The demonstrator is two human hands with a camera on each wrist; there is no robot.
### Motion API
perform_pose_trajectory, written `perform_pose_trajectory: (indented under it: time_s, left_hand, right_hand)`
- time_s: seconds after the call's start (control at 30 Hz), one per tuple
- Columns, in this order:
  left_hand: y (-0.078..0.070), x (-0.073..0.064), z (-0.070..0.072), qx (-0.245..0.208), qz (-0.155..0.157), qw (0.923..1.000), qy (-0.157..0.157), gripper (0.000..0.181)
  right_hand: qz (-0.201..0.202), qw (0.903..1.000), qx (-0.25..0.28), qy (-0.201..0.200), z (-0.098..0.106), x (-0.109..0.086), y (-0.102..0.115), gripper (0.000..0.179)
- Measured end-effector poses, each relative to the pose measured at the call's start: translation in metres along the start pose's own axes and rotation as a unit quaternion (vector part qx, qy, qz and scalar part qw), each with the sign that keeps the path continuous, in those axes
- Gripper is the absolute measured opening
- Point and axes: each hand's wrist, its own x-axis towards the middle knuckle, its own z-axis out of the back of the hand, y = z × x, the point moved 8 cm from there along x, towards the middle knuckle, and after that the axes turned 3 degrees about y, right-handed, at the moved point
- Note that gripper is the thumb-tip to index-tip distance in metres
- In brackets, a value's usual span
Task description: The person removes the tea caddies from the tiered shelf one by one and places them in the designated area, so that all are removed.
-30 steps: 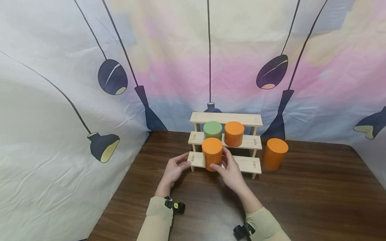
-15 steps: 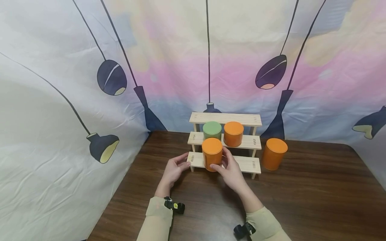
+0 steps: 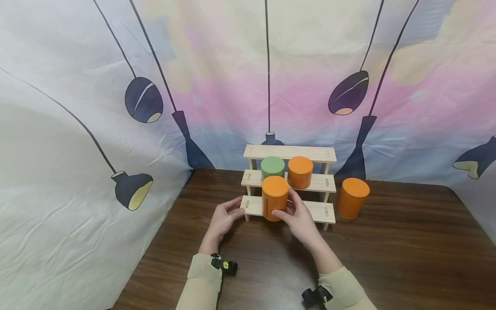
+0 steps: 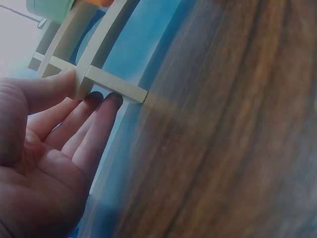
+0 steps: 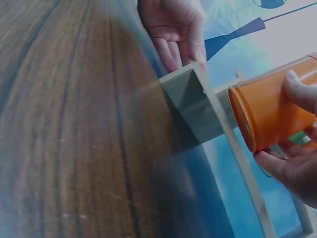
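My right hand (image 3: 302,224) grips an orange lidded canister (image 3: 274,198) from its right side, thumb in front. The canister stands upright at the lowest board of a three-tier wooden display stand (image 3: 319,211). In the right wrist view, the base of the canister (image 5: 272,104) looks slightly off the board. At the stand's left end, my left hand (image 3: 222,219) holds the lowest board. The left wrist view shows its thumb on the board's end and fingertips by the leg (image 4: 116,84). On the middle tier sit a green canister (image 3: 272,165), partly hidden, and another orange canister (image 3: 300,172).
A further orange canister (image 3: 352,198) stands on the dark wood table (image 3: 407,249), right of the stand. Behind hangs a cloth backdrop (image 3: 232,86) with painted lamps, close to the stand's back. Another cloth wall runs along the left table edge.
The right hand has shifted slightly to the right with the orange canister, which also sits a touch higher in view. My left hand has stayed at the stand's end.
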Motion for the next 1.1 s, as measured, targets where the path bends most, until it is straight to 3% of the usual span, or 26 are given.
perform_pose_trajectory:
  time_s: [0.43,0.7,1.1]
  left_hand:
    - [0.001,0.0,0.0,0.004,-0.005,1.0,0.004,0.048]
    - [0.001,0.001,0.002,0.002,0.0,1.0,0.0,0.048]
    - [0.0,0.0,0.0,-0.008,-0.006,0.9999,0.005,0.048]
  right_hand:
    - [0.019,0.9992,-0.016,-0.031,0.039,-0.014,0.032,0.083]
    - [0.021,0.9979,-0.045,-0.04,0.066,-0.028,0.038,0.083]
    - [0.079,0.9909,-0.081,-0.073,0.113,-0.055,0.057,0.071]
